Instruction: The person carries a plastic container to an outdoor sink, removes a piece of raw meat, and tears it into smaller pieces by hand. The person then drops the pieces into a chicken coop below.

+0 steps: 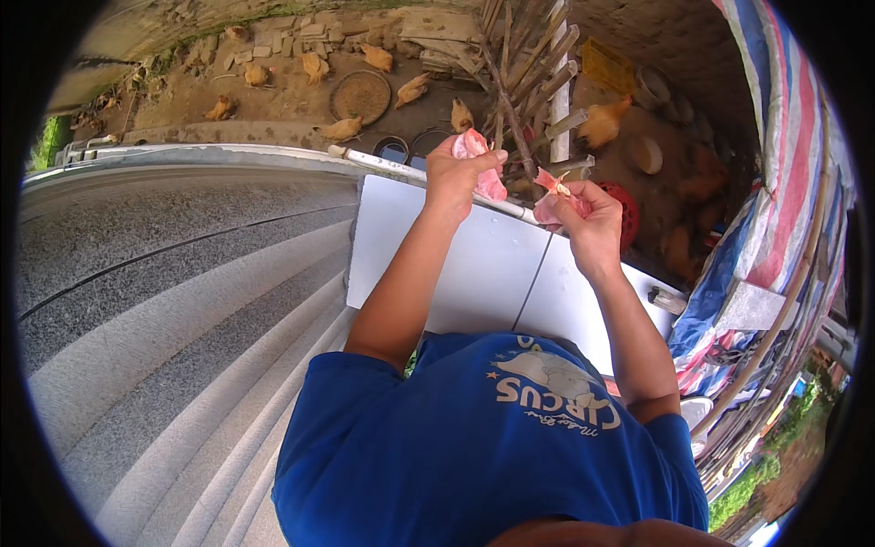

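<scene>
My left hand (452, 179) pinches a pink citrus segment (489, 183), which looks like red pomelo, between thumb and fingers. In my right hand (596, 229) is another pink piece (545, 210), with torn pale membrane (555, 183) sticking up from its top. The two pieces are apart. Both hands are raised around the far edge of a white tiled ledge (478, 256), beside a white pipe (383, 163). Fingers cover part of each piece.
Beyond the ledge is a dirt yard with several brown chickens (314, 67) and a round shallow basket (360, 98). Wooden poles (506, 102) lean near my hands. A red perforated basket (621, 215) sits behind my right hand. Striped tarpaulin (786, 178) hangs at right; stone steps (205, 294) lie left.
</scene>
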`<state>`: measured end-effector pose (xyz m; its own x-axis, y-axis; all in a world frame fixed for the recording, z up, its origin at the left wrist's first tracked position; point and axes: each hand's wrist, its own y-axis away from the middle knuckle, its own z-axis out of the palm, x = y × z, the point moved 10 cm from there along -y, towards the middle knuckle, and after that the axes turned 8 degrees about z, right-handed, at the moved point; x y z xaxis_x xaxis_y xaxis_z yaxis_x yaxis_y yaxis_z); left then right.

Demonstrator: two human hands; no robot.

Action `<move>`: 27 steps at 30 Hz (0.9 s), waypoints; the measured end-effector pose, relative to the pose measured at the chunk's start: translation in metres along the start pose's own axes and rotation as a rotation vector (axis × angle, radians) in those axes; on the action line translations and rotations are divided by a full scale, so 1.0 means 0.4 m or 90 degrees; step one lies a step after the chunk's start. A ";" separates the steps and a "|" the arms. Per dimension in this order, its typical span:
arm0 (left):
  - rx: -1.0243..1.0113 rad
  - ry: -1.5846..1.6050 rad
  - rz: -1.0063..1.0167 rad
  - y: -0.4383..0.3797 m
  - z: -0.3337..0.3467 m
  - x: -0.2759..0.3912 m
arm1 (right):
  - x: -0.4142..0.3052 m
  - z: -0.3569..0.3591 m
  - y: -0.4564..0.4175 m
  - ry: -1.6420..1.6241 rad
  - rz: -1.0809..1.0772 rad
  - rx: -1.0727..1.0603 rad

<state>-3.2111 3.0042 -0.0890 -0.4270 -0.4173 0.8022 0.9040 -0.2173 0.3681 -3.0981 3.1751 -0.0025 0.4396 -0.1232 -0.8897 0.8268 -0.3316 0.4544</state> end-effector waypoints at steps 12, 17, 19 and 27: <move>-0.130 0.024 -0.109 0.073 0.025 -0.018 | 0.011 0.012 -0.012 -0.003 0.008 -0.019; -0.138 0.049 -0.131 0.123 0.060 0.001 | -0.006 0.027 -0.011 -0.023 -0.004 -0.045; -0.162 0.090 -0.155 0.130 0.069 -0.007 | -0.017 0.035 -0.007 -0.024 -0.007 -0.051; -0.167 0.127 -0.205 0.168 0.103 -0.013 | -0.013 0.034 -0.010 -0.011 -0.039 -0.043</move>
<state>-3.1474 3.0282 -0.0491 -0.7040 -0.4488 0.5505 0.7001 -0.5687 0.4317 -3.1083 3.1644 -0.0002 0.3813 -0.1206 -0.9166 0.8745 -0.2747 0.3999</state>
